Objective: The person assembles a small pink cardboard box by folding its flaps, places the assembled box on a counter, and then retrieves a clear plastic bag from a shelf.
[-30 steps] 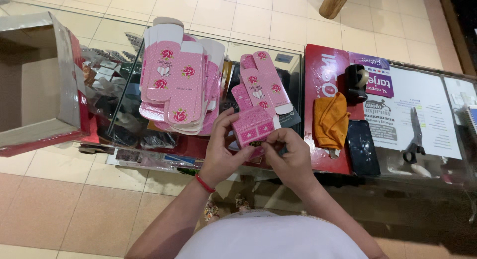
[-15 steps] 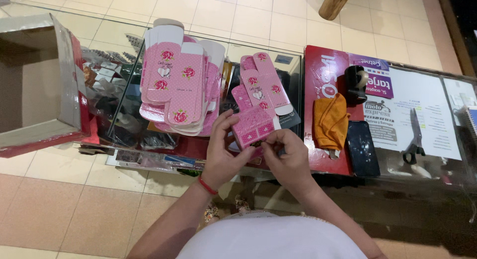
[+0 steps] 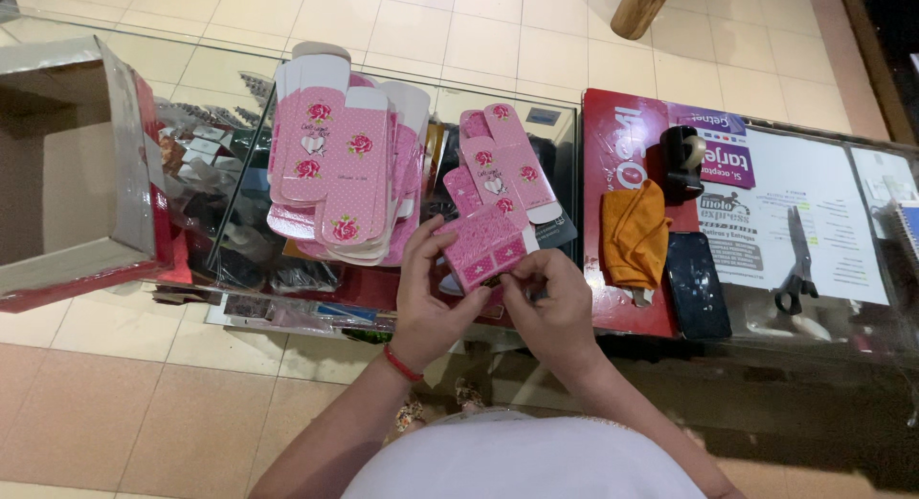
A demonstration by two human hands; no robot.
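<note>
Both hands up over the near edge of the glass counter [image 3: 239, 174], meeting on one small pink box [image 3: 483, 250]. Left hand [image 3: 426, 298] curled around the box's left and under side, thumb pressing in from the near side, fingers hooked over its top left corner. Right hand [image 3: 555, 303] pinching at the box's near right corner, fingertips closed on what looks like an end flap, though too small to tell for sure. Box held just above the counter, tilted, long axis running from near left up to far right, so the worked end sits squarely at the right hand while the left only steadies. Straight beyond the box, a short pile of flat pink blanks [image 3: 503, 164], nearly touching it in view. Further left, a taller fanned stack of blanks [image 3: 335, 164], closer to the left hand. Off at the counter's left end, an open cardboard carton [image 3: 77, 164]. To the right, an orange cloth [image 3: 632, 236], a dark phone [image 3: 694, 284] and scissors [image 3: 796, 265], well apart from both hands.
</note>
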